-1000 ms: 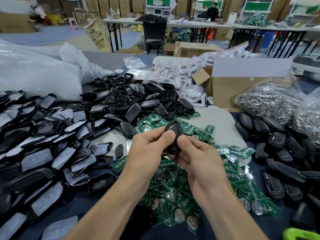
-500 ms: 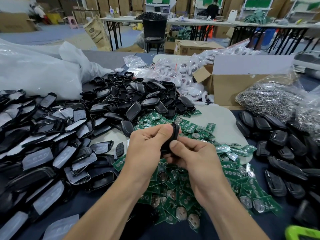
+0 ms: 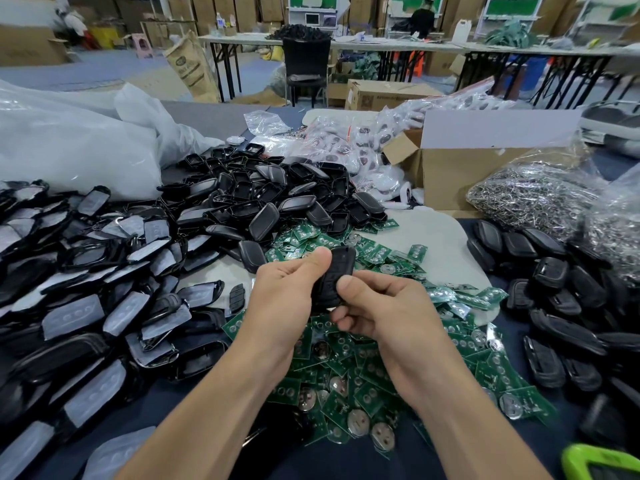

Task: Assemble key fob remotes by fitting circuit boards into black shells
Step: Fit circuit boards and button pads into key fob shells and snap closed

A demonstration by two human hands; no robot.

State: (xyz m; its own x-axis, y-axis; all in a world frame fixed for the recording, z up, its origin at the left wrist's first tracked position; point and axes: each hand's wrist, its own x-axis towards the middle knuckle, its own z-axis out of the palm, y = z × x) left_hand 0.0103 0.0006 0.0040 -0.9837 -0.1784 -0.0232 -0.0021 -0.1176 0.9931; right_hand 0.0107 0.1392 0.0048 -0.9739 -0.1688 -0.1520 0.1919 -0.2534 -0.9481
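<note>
A black key fob shell [image 3: 335,275] stands upright above the middle of the table, held by both hands. My left hand [image 3: 287,296] grips its left side, thumb on the upper edge. My right hand [image 3: 377,306] pinches its lower right part with thumb and curled fingers. Whether a board sits inside is hidden. Green circuit boards [image 3: 346,375] with round coin cells lie heaped under my hands.
Black shell halves [image 3: 270,199] pile up behind the boards. Shells with grey button pads [image 3: 79,282] fill the left. Closed black fobs [image 3: 561,306] lie at the right, near bags of metal rings [image 3: 533,199], a cardboard box [image 3: 460,171] and a white bag [image 3: 69,147].
The fob has turned between my hands and shows more of its face again. My left thumb has shifted to its upper edge. Both hands stay in the same place.
</note>
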